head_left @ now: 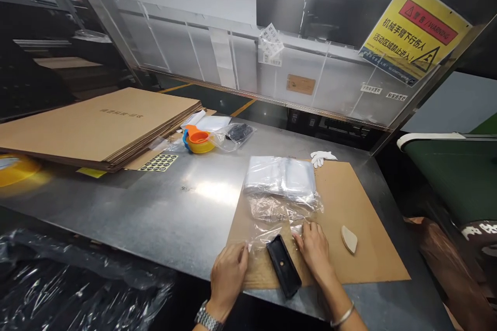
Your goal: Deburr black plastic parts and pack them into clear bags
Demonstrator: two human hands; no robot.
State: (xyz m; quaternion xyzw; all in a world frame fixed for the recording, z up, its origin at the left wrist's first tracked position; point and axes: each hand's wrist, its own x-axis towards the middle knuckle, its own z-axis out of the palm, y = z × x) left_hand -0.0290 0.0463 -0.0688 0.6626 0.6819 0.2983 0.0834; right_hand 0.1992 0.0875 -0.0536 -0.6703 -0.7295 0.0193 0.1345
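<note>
My left hand is closed, with thumb and forefinger pinched at the left edge of a clear plastic bag. On the bag's other side, my right hand has its fingers curled at the plastic near the opening. Between both hands lies a black oblong part, hollow like a shallow tray, with a small round light spot inside. It lies tilted across the near edge of a flat cardboard sheet. Farther back on the sheet rests a stack of clear plastic bags.
A beige wedge-shaped block sits right of my right hand. A white glove lies behind the sheet. Stacked cardboard, tape rolls and a sticker sheet occupy the left of the metal table. A clear panel stands behind.
</note>
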